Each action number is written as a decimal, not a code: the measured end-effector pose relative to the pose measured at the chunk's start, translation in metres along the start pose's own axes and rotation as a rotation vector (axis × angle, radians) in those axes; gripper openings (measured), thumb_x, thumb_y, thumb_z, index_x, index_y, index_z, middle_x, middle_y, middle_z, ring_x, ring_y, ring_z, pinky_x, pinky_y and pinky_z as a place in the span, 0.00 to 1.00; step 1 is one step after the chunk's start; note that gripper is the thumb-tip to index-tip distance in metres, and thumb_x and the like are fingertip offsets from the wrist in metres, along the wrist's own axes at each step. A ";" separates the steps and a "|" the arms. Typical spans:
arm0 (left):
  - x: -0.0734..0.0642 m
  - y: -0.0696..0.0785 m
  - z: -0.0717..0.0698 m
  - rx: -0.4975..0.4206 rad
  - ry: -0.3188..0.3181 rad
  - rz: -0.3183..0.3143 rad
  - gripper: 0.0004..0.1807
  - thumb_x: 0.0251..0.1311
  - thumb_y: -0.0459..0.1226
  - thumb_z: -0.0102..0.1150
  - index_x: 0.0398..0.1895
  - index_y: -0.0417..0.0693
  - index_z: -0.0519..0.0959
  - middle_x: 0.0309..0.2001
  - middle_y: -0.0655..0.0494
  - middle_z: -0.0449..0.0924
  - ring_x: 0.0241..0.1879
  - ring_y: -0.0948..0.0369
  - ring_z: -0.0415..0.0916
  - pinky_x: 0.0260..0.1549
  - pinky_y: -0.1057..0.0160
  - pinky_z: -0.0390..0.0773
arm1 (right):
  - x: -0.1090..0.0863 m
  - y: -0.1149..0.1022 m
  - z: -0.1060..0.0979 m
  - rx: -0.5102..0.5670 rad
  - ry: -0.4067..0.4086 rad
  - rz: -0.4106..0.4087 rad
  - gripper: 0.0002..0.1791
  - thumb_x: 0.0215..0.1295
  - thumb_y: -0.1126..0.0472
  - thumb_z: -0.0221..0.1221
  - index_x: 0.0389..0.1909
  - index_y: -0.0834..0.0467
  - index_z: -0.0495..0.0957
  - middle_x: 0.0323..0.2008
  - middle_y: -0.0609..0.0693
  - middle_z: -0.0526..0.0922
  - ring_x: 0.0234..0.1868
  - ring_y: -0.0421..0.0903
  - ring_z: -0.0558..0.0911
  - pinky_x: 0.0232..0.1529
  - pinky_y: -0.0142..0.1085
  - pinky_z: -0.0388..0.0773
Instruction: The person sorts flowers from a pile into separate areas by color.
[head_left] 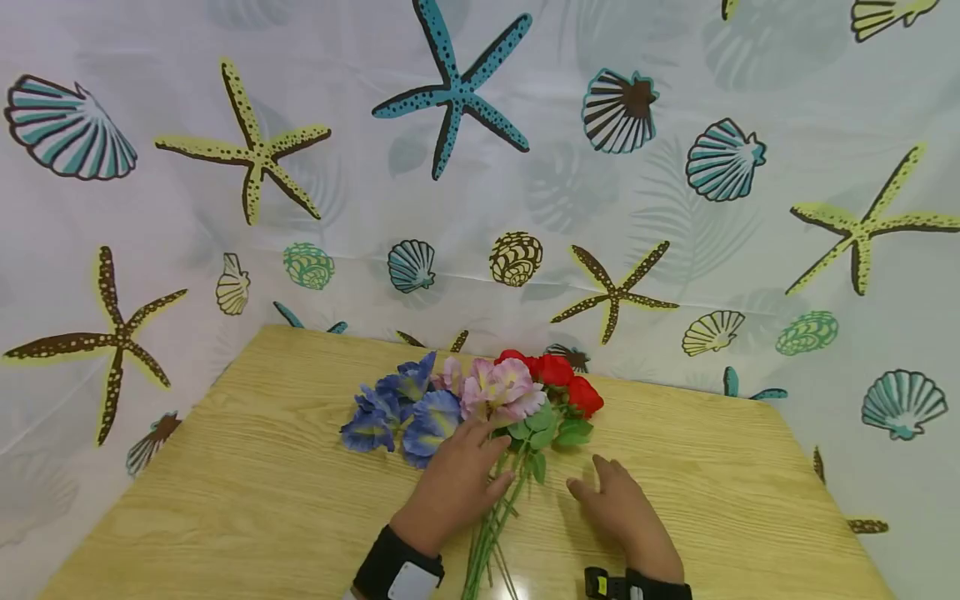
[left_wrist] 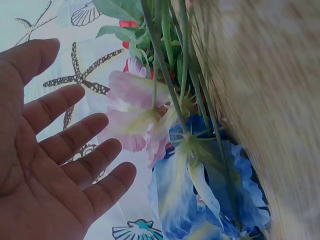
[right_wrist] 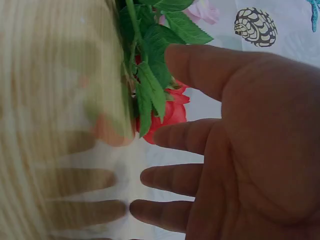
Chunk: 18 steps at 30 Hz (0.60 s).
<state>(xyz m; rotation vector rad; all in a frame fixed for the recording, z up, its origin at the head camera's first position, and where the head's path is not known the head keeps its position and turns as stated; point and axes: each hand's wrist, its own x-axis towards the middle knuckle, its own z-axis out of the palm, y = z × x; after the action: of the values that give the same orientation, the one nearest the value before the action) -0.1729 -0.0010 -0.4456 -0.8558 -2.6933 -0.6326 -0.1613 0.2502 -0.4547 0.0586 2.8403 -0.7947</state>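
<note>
A bunch of artificial flowers lies on the wooden table, with blue flowers (head_left: 433, 421) at the left, pink flowers (head_left: 504, 390) in the middle and red roses (head_left: 557, 371) at the right. Their green stems (head_left: 487, 542) run together toward the near edge. My left hand (head_left: 457, 483) is over the stems just below the pink blooms; the left wrist view shows its fingers (left_wrist: 80, 135) spread and holding nothing. To the right of the stems is my right hand (head_left: 622, 508), fingers extended, nothing in it. Green leaves (right_wrist: 150, 85) and a rose are close to its fingertips in the right wrist view.
The light wooden table (head_left: 712, 467) has a glossy top that mirrors the right hand. Behind it and along both sides hangs a white cloth (head_left: 337, 200) printed with starfish and shells. Each wrist wears a black band (head_left: 393, 567).
</note>
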 end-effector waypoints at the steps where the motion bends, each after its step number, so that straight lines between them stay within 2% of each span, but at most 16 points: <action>1: 0.001 0.001 0.001 0.019 -0.005 0.012 0.23 0.65 0.47 0.64 0.60 0.47 0.80 0.64 0.46 0.73 0.65 0.46 0.68 0.58 0.48 0.74 | 0.000 0.000 0.001 0.000 -0.004 -0.002 0.38 0.73 0.47 0.54 0.68 0.75 0.62 0.66 0.78 0.61 0.68 0.76 0.58 0.63 0.66 0.59; 3: 0.002 0.004 0.003 0.066 -0.028 0.044 0.23 0.64 0.48 0.66 0.59 0.49 0.80 0.63 0.47 0.74 0.64 0.48 0.68 0.57 0.50 0.74 | 0.001 0.001 0.003 -0.014 -0.006 -0.006 0.37 0.73 0.48 0.55 0.66 0.75 0.64 0.65 0.77 0.64 0.67 0.77 0.59 0.63 0.67 0.59; 6: 0.005 0.009 0.007 0.144 -0.102 0.115 0.23 0.63 0.49 0.66 0.59 0.53 0.80 0.62 0.50 0.74 0.64 0.50 0.68 0.58 0.52 0.73 | 0.001 0.000 0.006 -0.045 0.000 -0.006 0.35 0.72 0.48 0.56 0.64 0.74 0.68 0.64 0.77 0.65 0.65 0.80 0.58 0.62 0.68 0.59; 12: 0.005 0.010 0.011 0.246 -0.248 0.232 0.25 0.65 0.53 0.62 0.65 0.63 0.76 0.70 0.55 0.66 0.70 0.51 0.61 0.63 0.46 0.67 | 0.000 -0.006 0.008 -0.052 -0.001 -0.008 0.35 0.72 0.46 0.56 0.65 0.72 0.69 0.64 0.76 0.65 0.65 0.81 0.57 0.61 0.69 0.59; 15: 0.004 0.006 0.013 0.272 -0.304 0.260 0.28 0.66 0.53 0.61 0.69 0.65 0.72 0.72 0.55 0.63 0.72 0.48 0.57 0.65 0.43 0.64 | 0.000 -0.007 0.007 -0.054 -0.004 0.000 0.36 0.72 0.46 0.56 0.66 0.72 0.68 0.64 0.76 0.65 0.65 0.81 0.56 0.61 0.69 0.58; 18: 0.004 0.002 0.015 0.293 -0.360 0.248 0.29 0.66 0.56 0.59 0.69 0.67 0.71 0.73 0.55 0.62 0.73 0.46 0.55 0.64 0.40 0.63 | 0.000 -0.006 0.006 -0.063 0.004 -0.001 0.36 0.72 0.47 0.56 0.66 0.72 0.67 0.64 0.77 0.65 0.65 0.81 0.57 0.62 0.69 0.57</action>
<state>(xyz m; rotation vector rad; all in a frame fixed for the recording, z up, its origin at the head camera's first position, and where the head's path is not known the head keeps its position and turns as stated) -0.1763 0.0092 -0.4565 -1.2922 -2.8123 -0.0268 -0.1610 0.2422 -0.4570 0.0501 2.8668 -0.7047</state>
